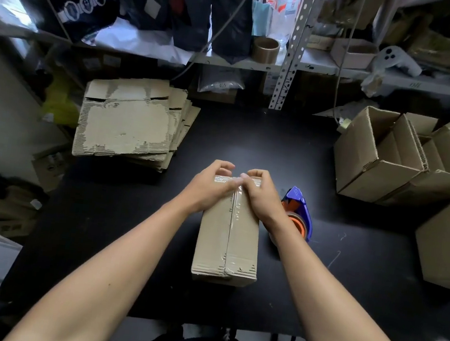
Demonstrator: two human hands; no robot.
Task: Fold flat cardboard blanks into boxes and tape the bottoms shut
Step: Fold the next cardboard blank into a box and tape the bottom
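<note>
Cardboard box [227, 235] lies bottom-up at the middle of the black worktop [99, 226], clear tape [234, 216] running along its centre seam. Both hands press the tape over the box's far edge: the left hand [210, 187] and right hand [261, 194] each have their grip curled over that edge. A tape dispenser [299, 212] sits just right of the box. Flat blanks [128, 123] are stacked at the far left corner, open boxes [404, 160] at the far right.

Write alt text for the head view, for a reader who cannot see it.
Both hands, left hand and right hand, press clear tape over the far end of a cardboard box on a black table. A tape dispenser sits right of it, flat blanks far left, finished boxes far right.
</note>
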